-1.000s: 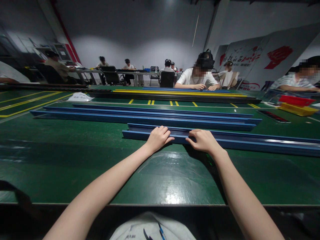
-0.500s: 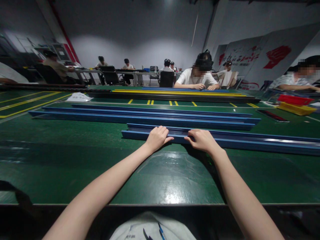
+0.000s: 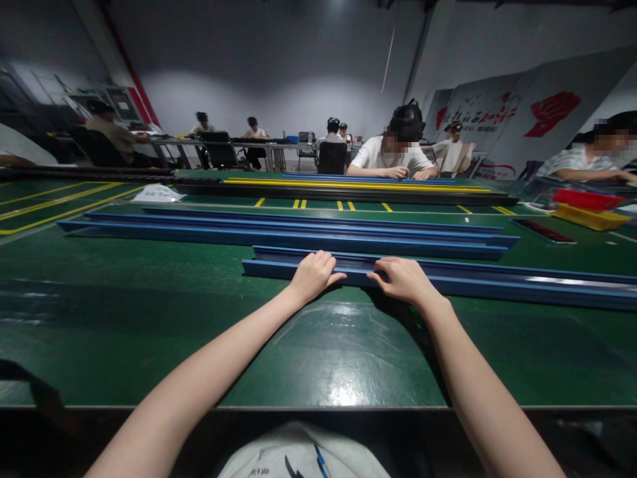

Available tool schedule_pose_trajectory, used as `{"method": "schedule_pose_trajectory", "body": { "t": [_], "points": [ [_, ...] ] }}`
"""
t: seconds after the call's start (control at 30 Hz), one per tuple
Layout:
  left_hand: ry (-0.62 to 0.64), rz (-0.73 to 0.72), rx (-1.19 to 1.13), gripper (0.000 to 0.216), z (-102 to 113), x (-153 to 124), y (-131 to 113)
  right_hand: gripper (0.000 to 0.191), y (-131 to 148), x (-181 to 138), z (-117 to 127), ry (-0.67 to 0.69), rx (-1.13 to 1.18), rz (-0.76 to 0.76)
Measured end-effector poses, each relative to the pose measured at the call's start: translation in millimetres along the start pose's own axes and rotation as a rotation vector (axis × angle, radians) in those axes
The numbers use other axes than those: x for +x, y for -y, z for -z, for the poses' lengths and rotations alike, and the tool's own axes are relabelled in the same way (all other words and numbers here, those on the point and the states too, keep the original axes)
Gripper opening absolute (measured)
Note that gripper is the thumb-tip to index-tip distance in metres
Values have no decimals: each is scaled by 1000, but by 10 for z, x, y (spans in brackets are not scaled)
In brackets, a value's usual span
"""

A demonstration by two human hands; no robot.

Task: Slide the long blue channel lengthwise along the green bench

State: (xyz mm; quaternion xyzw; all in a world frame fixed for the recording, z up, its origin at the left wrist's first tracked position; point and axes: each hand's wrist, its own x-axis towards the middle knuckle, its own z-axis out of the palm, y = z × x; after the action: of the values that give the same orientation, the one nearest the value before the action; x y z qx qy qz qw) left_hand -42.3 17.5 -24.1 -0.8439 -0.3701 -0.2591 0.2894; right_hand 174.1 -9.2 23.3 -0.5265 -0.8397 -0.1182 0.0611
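A long blue rail (image 3: 478, 282) lies across the green table (image 3: 149, 312), running from the middle off to the right edge. My left hand (image 3: 313, 275) grips the rail's near edge with fingers curled over the top and the thumb in front. My right hand (image 3: 404, 279) grips the same rail a short way to the right, fingers curled over it as well. Both arms reach straight forward from the table's near edge.
Several more blue rails (image 3: 288, 232) lie in a row just behind the one I hold. Further back are yellow and black rails (image 3: 358, 186), a paper sheet (image 3: 158, 193), and red and yellow bins (image 3: 590, 209) at the right. Other people sit at work across the table.
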Motion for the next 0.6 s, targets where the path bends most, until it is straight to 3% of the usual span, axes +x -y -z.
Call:
{"method": "schedule_pose_trajectory", "body": {
  "t": [0.6],
  "points": [
    [-10,-2,17,38,24,7,-8,33,20,-8,27,13,18,-9]
  ]
}}
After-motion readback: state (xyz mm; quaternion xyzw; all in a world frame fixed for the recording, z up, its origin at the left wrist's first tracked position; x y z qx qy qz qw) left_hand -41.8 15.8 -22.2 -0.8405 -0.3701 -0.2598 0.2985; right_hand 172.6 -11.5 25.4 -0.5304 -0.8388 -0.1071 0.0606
